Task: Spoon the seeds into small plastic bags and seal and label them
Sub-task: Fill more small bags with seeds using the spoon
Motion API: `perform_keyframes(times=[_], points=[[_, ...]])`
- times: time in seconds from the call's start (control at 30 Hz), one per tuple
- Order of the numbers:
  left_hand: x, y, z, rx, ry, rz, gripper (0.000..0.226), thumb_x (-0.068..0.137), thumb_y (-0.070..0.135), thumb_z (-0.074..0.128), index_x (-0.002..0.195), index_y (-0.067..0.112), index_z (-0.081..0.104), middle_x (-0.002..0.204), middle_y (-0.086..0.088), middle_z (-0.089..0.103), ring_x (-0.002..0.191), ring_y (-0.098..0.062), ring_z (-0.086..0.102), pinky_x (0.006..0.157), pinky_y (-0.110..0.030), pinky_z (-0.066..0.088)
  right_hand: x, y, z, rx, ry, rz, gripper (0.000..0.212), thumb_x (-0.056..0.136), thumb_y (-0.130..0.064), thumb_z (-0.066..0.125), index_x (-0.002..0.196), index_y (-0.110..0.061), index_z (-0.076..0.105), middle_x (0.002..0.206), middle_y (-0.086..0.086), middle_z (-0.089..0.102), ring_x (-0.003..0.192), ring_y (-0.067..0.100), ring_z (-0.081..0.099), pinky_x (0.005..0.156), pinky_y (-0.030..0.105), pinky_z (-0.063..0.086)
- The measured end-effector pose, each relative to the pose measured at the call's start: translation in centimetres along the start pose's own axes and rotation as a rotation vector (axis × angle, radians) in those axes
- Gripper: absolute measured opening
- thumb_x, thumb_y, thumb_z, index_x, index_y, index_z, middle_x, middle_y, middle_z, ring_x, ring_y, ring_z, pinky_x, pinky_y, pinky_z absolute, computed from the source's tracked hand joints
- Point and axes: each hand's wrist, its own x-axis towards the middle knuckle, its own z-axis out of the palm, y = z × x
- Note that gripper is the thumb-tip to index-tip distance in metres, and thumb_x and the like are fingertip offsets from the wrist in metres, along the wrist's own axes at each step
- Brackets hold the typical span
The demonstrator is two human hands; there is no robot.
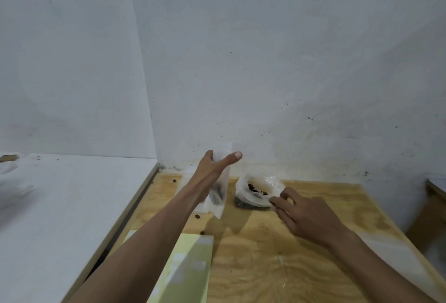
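Note:
My left hand [212,169] holds a small clear plastic bag [220,182] upright above the plywood table [277,254]; dark seeds sit in its lower part. My right hand [296,213] pinches the near edge of a larger open plastic bag of brown seeds [258,191] lying on the table near the wall. Two loose seeds [198,216] lie on the wood under my left forearm. No spoon is visible.
A pale yellow-green sheet with white labels [190,271] lies at the near left of the table. A white surface [60,206] adjoins the table on the left. White walls close the back. A wooden piece [432,196] stands at the right edge.

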Motion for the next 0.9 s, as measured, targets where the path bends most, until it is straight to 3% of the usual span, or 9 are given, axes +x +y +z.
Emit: perform_keyframes(times=[0.1,0.27,0.37,0.53,0.67,0.73,0.77,0.8,0.9], points=[[-0.2,0.3,0.0,-0.039,-0.006,0.013,0.111,0.055,0.079,0.078,0.143,0.019,0.046,0.141,0.001,0.053,0.127,-0.024,0.050,0.107,-0.048,0.042,-1.1,-0.5,0.5,0.025,-0.093,-0.062,0.016,0.090,-0.035,0.064,0.103,-0.028,0.069,0.093,-0.007,0.063,0.041,0.014,0.049,0.038,0.022,0.025],[-0.4,0.5,0.3,-0.026,0.005,0.023,0.096,0.069,0.067,0.080,0.144,0.016,0.046,0.141,-0.002,0.053,0.125,-0.024,0.051,0.098,-0.040,0.042,-1.3,0.2,0.4,0.001,-0.138,-0.080,0.033,0.073,-0.024,0.077,0.105,-0.026,0.071,0.097,-0.005,0.066,0.040,0.011,0.051,0.038,0.021,0.021],[-0.5,0.7,0.5,0.009,-0.009,0.036,0.100,0.066,0.068,0.081,0.144,0.016,0.044,0.140,-0.002,0.054,0.122,-0.020,0.053,0.093,-0.036,0.043,0.2,1.1,-0.5,0.048,-0.105,0.126,0.035,0.078,-0.015,0.068,0.111,-0.025,0.072,0.101,-0.009,0.065,0.044,0.008,0.051,0.036,0.019,0.031],[-0.7,1.2,1.5,0.057,-0.069,0.085,0.071,0.079,0.056,0.077,0.133,0.021,0.049,0.121,0.009,0.058,0.101,0.001,0.055,0.074,-0.019,0.040,6.2,-0.3,-4.4,0.872,-0.014,0.745,0.017,0.098,-0.028,0.059,0.108,-0.029,0.073,0.101,-0.014,0.072,0.072,0.006,0.071,0.067,0.025,0.056],[-1.3,2.2,2.0,0.008,-0.096,0.057,0.066,0.089,0.078,0.042,0.121,0.021,0.055,0.121,0.015,0.060,0.100,0.004,0.057,0.093,-0.021,0.037,9.2,-2.5,-5.4,1.257,-0.103,0.752,0.022,0.098,-0.034,0.063,0.103,-0.016,0.075,0.099,0.000,0.076,0.083,0.018,0.076,0.069,0.032,0.061],[-1.2,2.3,1.9,-0.078,-0.077,0.071,0.056,0.105,0.058,0.029,0.097,0.013,0.061,0.075,0.015,0.067,0.066,0.012,0.061,0.069,-0.005,0.044,9.7,-3.4,-4.7,1.283,-0.066,0.793,0.020,0.096,-0.030,0.068,0.097,-0.010,0.074,0.094,0.004,0.076,0.079,0.022,0.076,0.067,0.033,0.061],[-1.3,2.1,1.4,-0.076,-0.059,0.072,0.054,0.110,0.044,0.028,0.087,0.007,0.060,0.057,0.005,0.056,0.051,0.010,0.058,0.055,-0.003,0.042,9.9,-3.6,-4.4,1.268,-0.042,0.822,0.018,0.095,-0.027,0.070,0.096,-0.009,0.073,0.090,0.005,0.076,0.076,0.022,0.076,0.064,0.032,0.060],[-1.7,2.4,1.0,-0.053,-0.011,0.063,0.050,0.111,0.035,0.031,0.085,0.002,0.058,0.057,-0.004,0.047,0.047,0.007,0.056,0.049,-0.006,0.042,10.1,-3.8,-4.2,1.244,-0.024,0.848,0.016,0.094,-0.024,0.071,0.096,-0.008,0.072,0.088,0.006,0.076,0.071,0.020,0.075,0.062,0.030,0.060],[-1.0,1.9,-0.4,-0.034,0.101,0.106,0.027,0.106,0.025,0.047,0.103,0.010,0.069,0.086,0.000,0.060,0.074,-0.009,0.056,0.065,-0.019,0.043,10.7,-3.5,-3.9,1.237,-0.010,0.913,0.011,0.092,-0.018,0.071,0.097,-0.009,0.074,0.085,0.008,0.077,0.066,0.020,0.073,0.059,0.030,0.058]])
